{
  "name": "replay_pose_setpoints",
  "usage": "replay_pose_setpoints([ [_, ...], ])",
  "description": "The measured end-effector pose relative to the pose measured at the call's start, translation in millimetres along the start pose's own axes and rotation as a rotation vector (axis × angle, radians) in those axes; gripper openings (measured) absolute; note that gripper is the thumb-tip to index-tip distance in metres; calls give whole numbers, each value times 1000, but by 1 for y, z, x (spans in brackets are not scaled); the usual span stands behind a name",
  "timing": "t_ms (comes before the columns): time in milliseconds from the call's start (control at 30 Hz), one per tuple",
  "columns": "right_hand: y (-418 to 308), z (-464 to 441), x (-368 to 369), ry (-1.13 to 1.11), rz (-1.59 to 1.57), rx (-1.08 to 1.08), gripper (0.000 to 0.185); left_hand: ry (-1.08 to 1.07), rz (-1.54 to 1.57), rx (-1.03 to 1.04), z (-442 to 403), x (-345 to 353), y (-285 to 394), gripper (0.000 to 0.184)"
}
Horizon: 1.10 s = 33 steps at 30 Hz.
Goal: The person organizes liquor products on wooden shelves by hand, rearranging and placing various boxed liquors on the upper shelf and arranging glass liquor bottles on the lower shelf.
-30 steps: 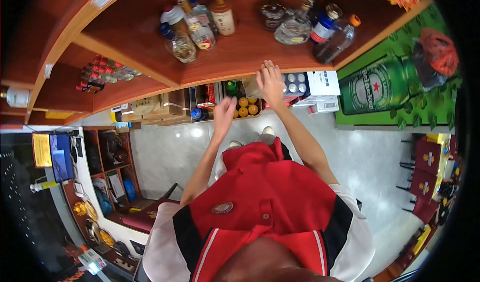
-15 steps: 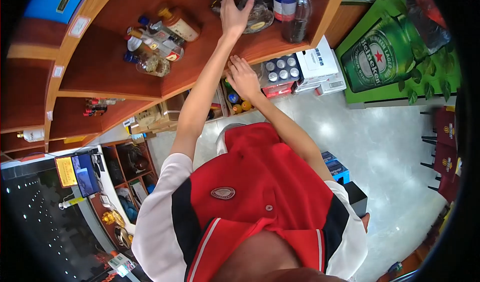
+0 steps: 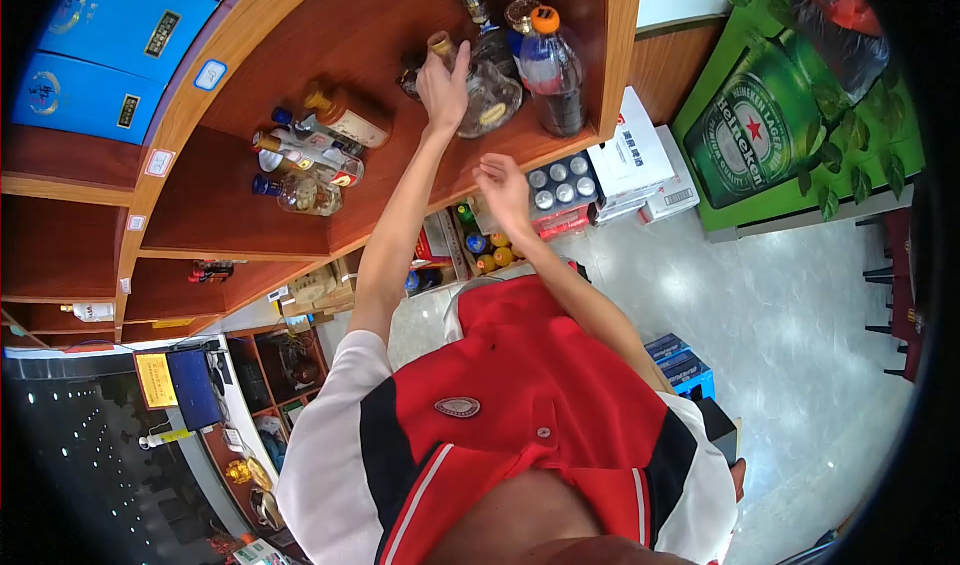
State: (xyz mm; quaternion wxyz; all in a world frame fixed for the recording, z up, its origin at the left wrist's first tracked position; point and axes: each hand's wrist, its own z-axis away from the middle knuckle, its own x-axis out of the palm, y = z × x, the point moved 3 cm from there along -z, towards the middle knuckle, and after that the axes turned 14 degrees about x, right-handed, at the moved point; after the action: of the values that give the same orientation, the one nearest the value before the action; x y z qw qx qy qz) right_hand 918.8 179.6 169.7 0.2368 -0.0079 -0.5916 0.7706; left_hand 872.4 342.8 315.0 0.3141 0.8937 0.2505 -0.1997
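My left hand is closed around the neck of a clear, wide-bodied glass bottle with a gold-coloured label, on the wooden shelf. My right hand is empty, its fingers loosely bent and apart, just in front of the shelf's edge. Close by on the right stands a plastic bottle of dark liquid with an orange cap. A dark bottle with a silvery stopper is behind the glass bottle. An amber bottle with a cream label stands to the left.
Several clear bottles stand at the shelf's left. Below the shelf are a pack of silver-topped cans, white cartons and orange-capped bottles. A green Heineken panel is at right. Blue boxes sit upper left.
My right hand has come off the shelf's edge and its fingers have curled. My left hand stays at the glass bottle. The whole view has shifted, showing more of the shelf's back.
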Motion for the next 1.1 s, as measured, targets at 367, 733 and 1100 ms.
replay_pose_setpoints([
  [367, -62, 22, -31, -352, -347, 396, 69, 116, 646, -545, 43, -70, 13, 37],
  [733, -54, 116, 1, -324, 551, -733, 82, 794, 1360, -963, 211, -192, 12, 33],
  [1100, 35, 219, 103, -826, 652, -470, 88, 1229, 1081, -1090, 399, -349, 42, 20],
])
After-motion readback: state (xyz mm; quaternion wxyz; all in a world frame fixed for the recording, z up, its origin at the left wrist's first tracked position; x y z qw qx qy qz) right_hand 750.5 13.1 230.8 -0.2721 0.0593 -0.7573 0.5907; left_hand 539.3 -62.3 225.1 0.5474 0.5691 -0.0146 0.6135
